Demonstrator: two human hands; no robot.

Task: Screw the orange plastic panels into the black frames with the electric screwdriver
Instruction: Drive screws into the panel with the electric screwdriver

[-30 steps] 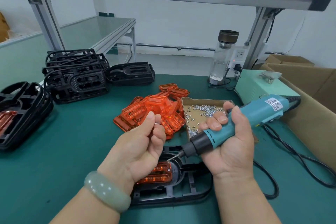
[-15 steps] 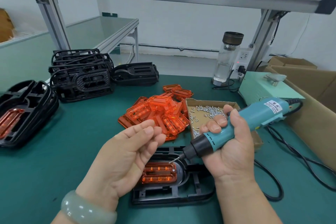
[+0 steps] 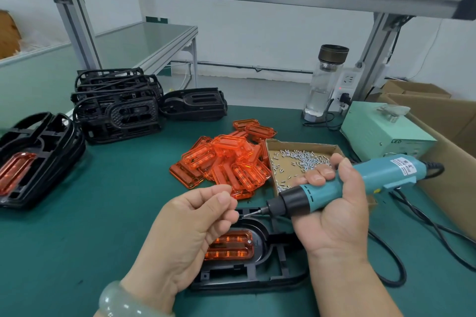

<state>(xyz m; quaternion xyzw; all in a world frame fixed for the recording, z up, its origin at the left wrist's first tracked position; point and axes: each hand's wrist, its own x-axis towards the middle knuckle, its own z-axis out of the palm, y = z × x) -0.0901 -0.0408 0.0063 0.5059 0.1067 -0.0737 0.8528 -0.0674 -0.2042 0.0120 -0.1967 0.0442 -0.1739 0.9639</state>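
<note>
Evidently the step in hand is loading the bit. The left hand [image 3: 190, 237], its grip nearly closed with thumb and fingertips drawn together, seems to pinch a tiny screw [image 3: 243, 216] at the tip of the electric screwdriver [image 3: 373, 175], though the screw is almost too small to tell. The right hand [image 3: 334, 219] has its grip wrapped fully round the tool's barrel, with the bit pointing left and slightly down. Beneath both, by the surface's near edge, lies a black frame [image 3: 257, 280] with an orange panel [image 3: 229, 248] seated in it. One screw head [image 3: 249, 241] shows at the panel's far right corner. Next, I judge, the bit must swing upright over an unfilled hole, screw square, then press down and drive.
</note>
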